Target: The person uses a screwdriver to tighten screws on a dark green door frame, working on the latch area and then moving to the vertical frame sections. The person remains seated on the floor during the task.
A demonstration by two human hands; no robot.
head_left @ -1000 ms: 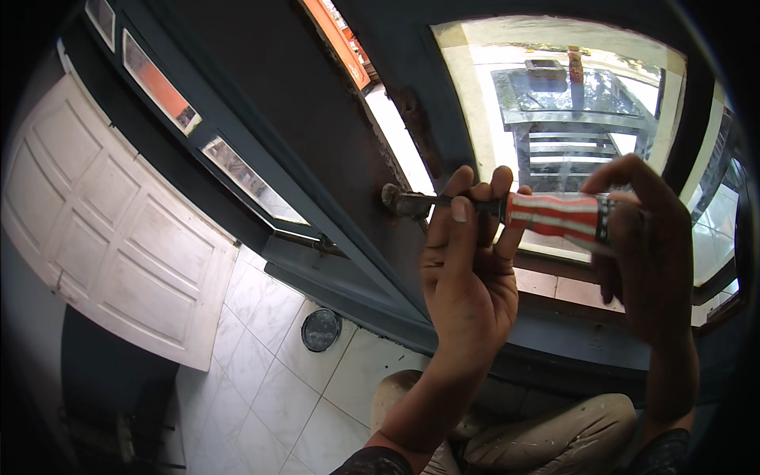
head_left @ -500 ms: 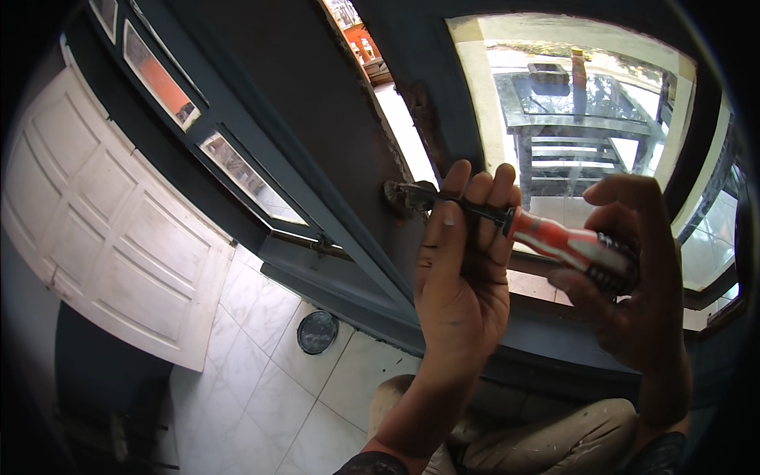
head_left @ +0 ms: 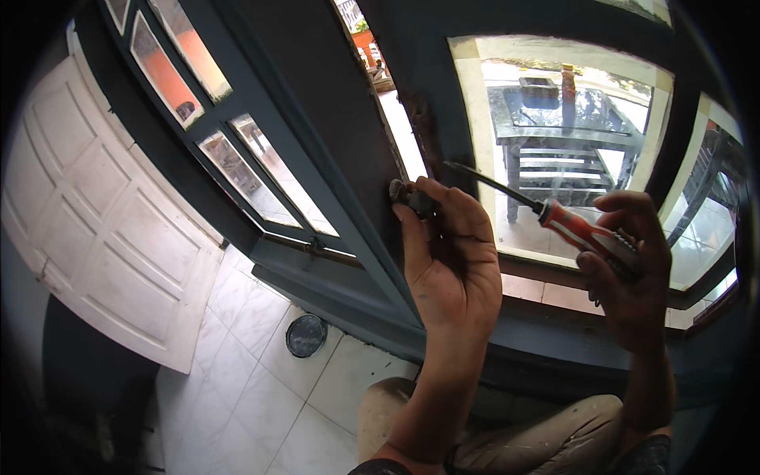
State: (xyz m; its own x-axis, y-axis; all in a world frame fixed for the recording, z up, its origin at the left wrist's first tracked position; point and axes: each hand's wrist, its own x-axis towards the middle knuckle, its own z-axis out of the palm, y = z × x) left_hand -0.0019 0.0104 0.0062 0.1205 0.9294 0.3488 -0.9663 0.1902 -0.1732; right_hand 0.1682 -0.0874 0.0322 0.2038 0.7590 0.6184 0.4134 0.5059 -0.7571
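My right hand [head_left: 633, 265] is closed round the red, grey and black handle of a screwdriver [head_left: 582, 233]. Its dark shaft points up and left, and the tip stands apart from the fitting, in front of the window frame. Beside the gap at the edge of the dark door [head_left: 317, 103], my left hand [head_left: 455, 269] pinches a small dark metal fitting [head_left: 423, 206] between thumb and fingers. A round, ridged end of that fitting shows past the fingertips; the fingers hide the rest, and its exact kind is unclear.
A glazed window [head_left: 566, 150] lies beyond my right hand, with a table [head_left: 554, 119] outside. A white panelled door [head_left: 119, 214] stands at the left. On the tiled floor [head_left: 245, 404] sits a round dark lid or shallow dish [head_left: 306, 336]. My bent legs [head_left: 546, 439] are below.
The screwdriver's shaft has come away from the left hand and the fitting, with its tip now free. The left fingers have closed round the fitting.
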